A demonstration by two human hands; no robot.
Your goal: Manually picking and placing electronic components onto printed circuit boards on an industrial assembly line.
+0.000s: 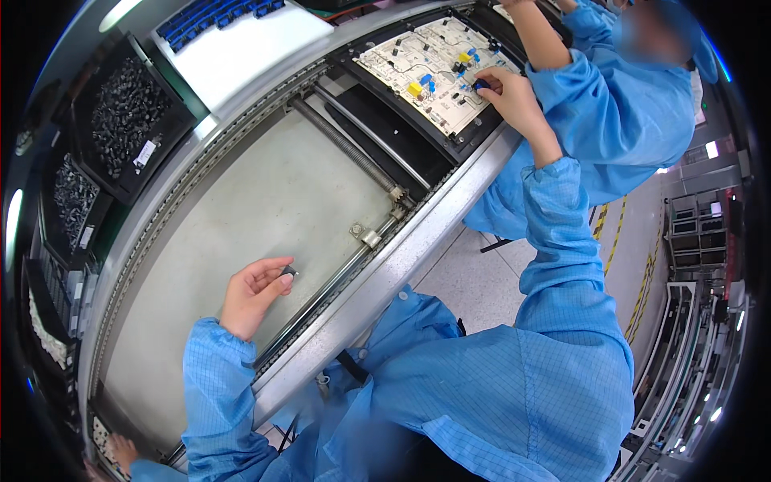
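Observation:
My left hand (250, 300) is over the grey conveyor bed, its thumb and fingers pinching a small black electronic component (289, 272). Farther off to the right, my right hand (518, 103) reaches over the right part of a pale circuit board (409, 58). Its fingertips are closed on a small dark blue component (481, 83) at the board's surface; whether that part is seated in the board I cannot tell. Yellow, blue and black components stand on the board, which lies in a black carrier frame (391, 98).
Black bins of loose dark components (128, 116) line the left, beside a white surface (249, 55) with blue racks (210, 20). A metal rail (345, 293) and a threaded rod (341, 143) bound the grey bed. A co-worker's sleeve (610, 100) is close at right; another person's hand (123, 452) is lower left.

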